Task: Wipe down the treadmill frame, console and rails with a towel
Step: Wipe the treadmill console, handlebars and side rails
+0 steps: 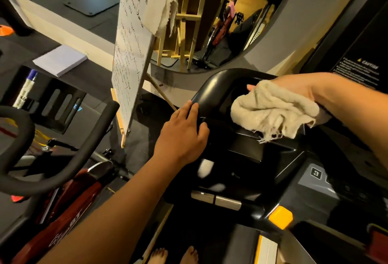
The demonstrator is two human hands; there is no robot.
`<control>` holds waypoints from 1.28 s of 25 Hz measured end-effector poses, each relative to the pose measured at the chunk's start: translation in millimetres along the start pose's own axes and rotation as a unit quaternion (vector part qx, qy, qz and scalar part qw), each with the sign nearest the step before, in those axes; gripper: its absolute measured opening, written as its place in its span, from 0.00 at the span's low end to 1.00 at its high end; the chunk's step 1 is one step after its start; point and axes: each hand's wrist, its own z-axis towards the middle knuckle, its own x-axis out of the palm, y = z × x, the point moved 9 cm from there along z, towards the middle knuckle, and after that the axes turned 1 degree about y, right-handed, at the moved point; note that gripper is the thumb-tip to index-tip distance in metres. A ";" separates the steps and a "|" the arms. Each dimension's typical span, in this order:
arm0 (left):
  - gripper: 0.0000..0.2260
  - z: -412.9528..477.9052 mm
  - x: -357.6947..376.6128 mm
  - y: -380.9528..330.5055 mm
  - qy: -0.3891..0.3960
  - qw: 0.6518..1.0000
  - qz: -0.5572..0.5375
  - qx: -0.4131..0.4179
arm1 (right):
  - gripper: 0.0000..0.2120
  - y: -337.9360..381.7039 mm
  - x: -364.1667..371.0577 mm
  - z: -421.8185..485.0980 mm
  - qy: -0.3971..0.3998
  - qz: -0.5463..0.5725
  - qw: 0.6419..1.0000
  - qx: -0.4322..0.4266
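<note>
The black treadmill console [247,159] fills the lower right, with a curved black frame [212,87] arching over its far end. My right hand [294,87] grips a bunched cream towel [270,110] and holds it against the inside of that curved frame, above the console's dark screen. My left hand [182,133] rests on the console's left edge, fingers fairly straight and thumb hooked over the rim. A grey button panel [317,177] and a yellow tab [280,217] lie nearer me.
A whiteboard on a wooden easel [130,43] stands just left of the console, a second cloth [163,5] draped over its top. An exercise bike's black handlebar [52,159] and red frame sit at lower left. A round mirror [241,18] hangs behind.
</note>
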 end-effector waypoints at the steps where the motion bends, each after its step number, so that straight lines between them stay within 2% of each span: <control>1: 0.27 -0.7 0.3 -0.4 0.001 1.000 0.003 0.001 | 0.18 2.1 7.5 -8.6 0.015 -0.066 0.998 -0.006; 2: 0.27 -1.0 0.4 -0.9 0.002 1.000 0.006 0.002 | 0.19 11.7 10.7 -1.8 0.002 -0.095 0.995 -0.009; 4: 0.27 -0.7 0.6 -0.6 -0.002 1.000 0.008 0.003 | 0.30 19.9 30.3 -12.3 0.064 -0.107 0.992 -0.024; 5: 0.27 0.2 0.4 0.0 -0.007 1.000 0.009 0.004 | 0.32 19.0 37.8 -16.2 0.099 -0.113 0.987 -0.047; 7: 0.27 0.6 0.2 0.1 -0.012 1.000 0.012 0.007 | 0.24 22.7 52.5 -36.5 0.121 -0.222 0.960 -0.123; 9: 0.27 -0.6 1.3 -1.6 -0.012 1.000 0.015 0.008 | 0.13 34.5 28.5 -34.2 -0.007 -0.372 0.913 -0.166; 11: 0.26 -0.4 0.5 -2.3 -0.014 1.000 0.020 0.011 | 0.12 44.0 7.9 -23.6 -0.048 -0.484 0.867 -0.111; 13: 0.26 0.4 0.3 -2.0 -0.015 1.000 0.018 0.012 | 0.09 39.8 5.5 -13.6 -0.018 -0.539 0.842 -0.029; 14: 0.26 0.0 0.2 -1.2 -0.016 1.000 0.019 0.012 | 0.07 39.9 15.0 -7.4 -0.009 -0.577 0.817 -0.019; 16: 0.26 0.5 -0.1 -0.8 -0.017 1.000 0.020 0.011 | 0.05 49.8 50.6 8.9 -0.033 -0.626 0.775 -0.080; 17: 0.27 0.7 0.1 -0.1 -0.015 1.000 0.018 0.009 | 0.06 57.6 69.1 16.8 -0.057 -0.609 0.781 -0.129; 20: 0.27 2.6 0.3 1.3 -0.017 1.000 0.012 0.007 | 0.07 78.9 79.9 25.0 -0.128 -0.435 0.860 -0.235; 21: 0.27 2.3 0.2 0.5 -0.018 1.000 0.011 0.009 | 0.05 74.6 73.8 23.1 -0.135 -0.385 0.880 -0.243; 23: 0.27 0.7 0.3 -0.2 -0.016 1.000 0.011 0.010 | 0.11 54.4 61.0 13.2 -0.134 -0.357 0.892 -0.243; 26: 0.27 0.6 -0.4 0.6 -0.020 1.000 0.016 0.009 | 0.15 36.1 52.5 -9.3 -0.098 -0.453 0.856 -0.231; 29: 0.27 0.3 -0.3 -2.0 -0.021 1.000 0.018 0.011 | 0.09 39.7 56.6 -11.1 -0.061 -0.629 0.755 -0.176; 30: 0.27 0.2 -0.5 -1.4 -0.023 1.000 0.019 0.008 | 0.07 49.8 62.4 -7.5 -0.064 -0.646 0.738 -0.185; 31: 0.27 0.6 -0.7 -1.1 -0.023 1.000 0.020 0.006 | 0.05 61.6 69.7 -3.4 -0.075 -0.630 0.743 -0.213; 32: 0.27 0.9 -0.6 -0.8 -0.023 1.000 0.020 0.005 | 0.04 72.0 75.4 -0.3 -0.090 -0.584 0.769 -0.245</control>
